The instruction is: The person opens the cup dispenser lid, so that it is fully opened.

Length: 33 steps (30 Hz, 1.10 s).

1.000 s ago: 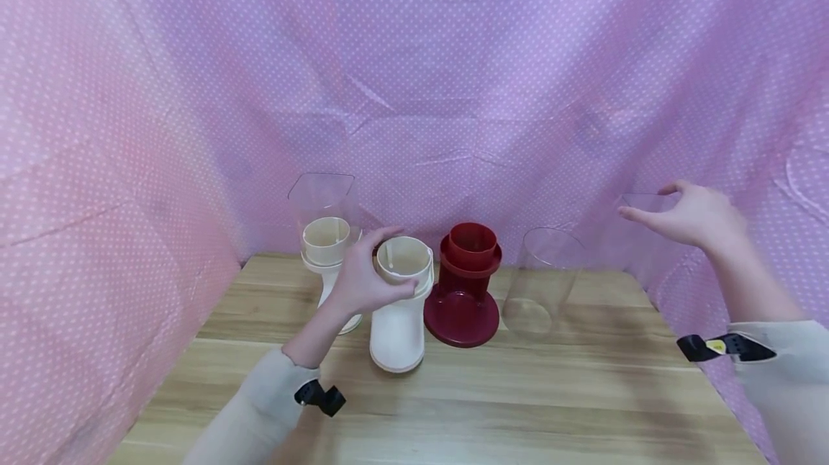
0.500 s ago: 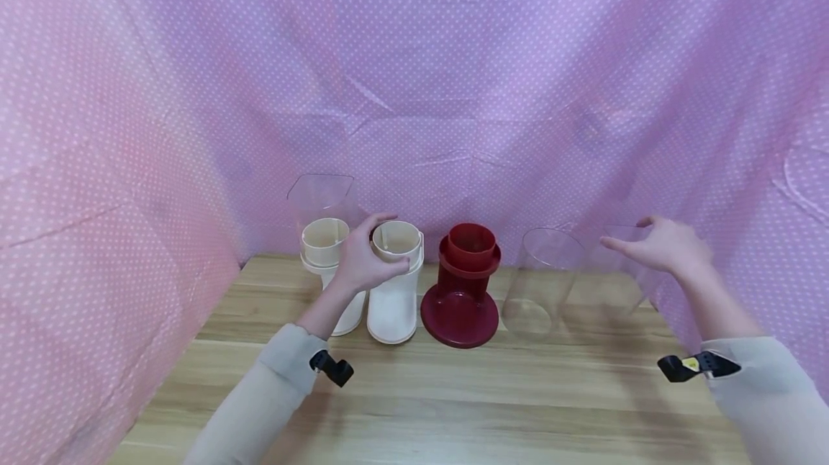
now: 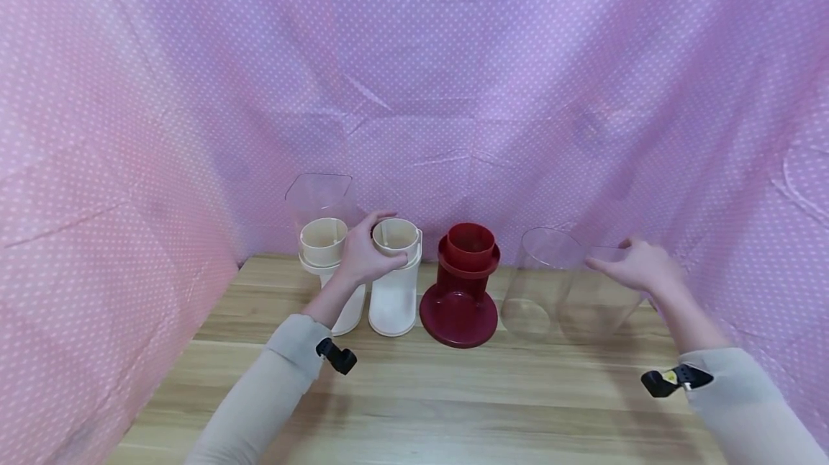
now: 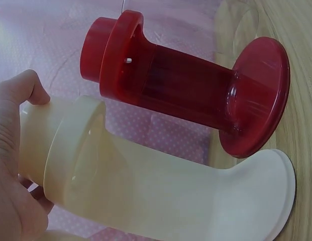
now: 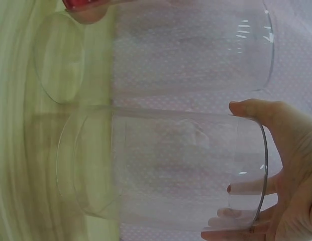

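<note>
My left hand (image 3: 364, 255) grips the round top of a white plastic stand (image 3: 393, 307), which stands upright on the wooden table. Its collar and rounded foot show in the left wrist view, with the thumb on the upper ring (image 4: 32, 125). My right hand (image 3: 641, 267) holds a clear container (image 3: 596, 299) by its top rim, thumb on one side and fingers on the other. In the right wrist view its base is at the table surface. Left of that container is a clear cylinder (image 3: 534, 285). A red stand (image 3: 461, 317) with a round foot is between the hands.
Another white stand (image 3: 324, 247) is at the left, partly behind my left forearm. Behind it rises a clear angular container (image 3: 320, 195). Pink dotted cloth (image 3: 414, 91) hangs around the back and sides of the table (image 3: 440, 407).
My left hand has moved the white stand back, level with the other stands. The right hand has lowered the clear container and brought it left, beside the clear cylinder.
</note>
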Available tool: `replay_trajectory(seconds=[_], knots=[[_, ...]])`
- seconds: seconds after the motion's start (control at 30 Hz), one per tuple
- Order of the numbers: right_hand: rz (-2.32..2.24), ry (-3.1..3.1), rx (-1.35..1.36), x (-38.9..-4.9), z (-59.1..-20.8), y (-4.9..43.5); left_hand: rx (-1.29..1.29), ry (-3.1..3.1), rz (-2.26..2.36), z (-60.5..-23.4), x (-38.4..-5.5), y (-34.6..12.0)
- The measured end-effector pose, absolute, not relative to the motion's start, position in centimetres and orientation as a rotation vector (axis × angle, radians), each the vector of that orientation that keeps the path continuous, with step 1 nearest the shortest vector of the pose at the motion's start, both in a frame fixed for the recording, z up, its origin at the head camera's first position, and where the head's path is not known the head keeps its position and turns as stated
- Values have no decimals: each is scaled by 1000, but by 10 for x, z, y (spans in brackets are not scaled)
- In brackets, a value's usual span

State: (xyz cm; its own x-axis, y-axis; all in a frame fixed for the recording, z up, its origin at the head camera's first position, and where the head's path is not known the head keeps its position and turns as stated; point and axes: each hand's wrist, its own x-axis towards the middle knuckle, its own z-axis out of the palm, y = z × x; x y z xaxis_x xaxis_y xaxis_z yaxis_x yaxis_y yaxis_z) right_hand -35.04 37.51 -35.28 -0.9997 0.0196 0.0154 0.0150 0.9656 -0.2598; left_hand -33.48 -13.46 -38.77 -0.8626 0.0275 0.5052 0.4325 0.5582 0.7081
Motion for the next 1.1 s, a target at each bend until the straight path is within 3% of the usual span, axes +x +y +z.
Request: replay_trajectory(seconds=[0.6, 1.1], knots=[[409, -3146, -68, -352, -380, 360, -452, -2407, -1232, -385, -342, -136], [458, -3023, -104, -349, -414, 350, -423, -2391, -909, -369, -317, -119]])
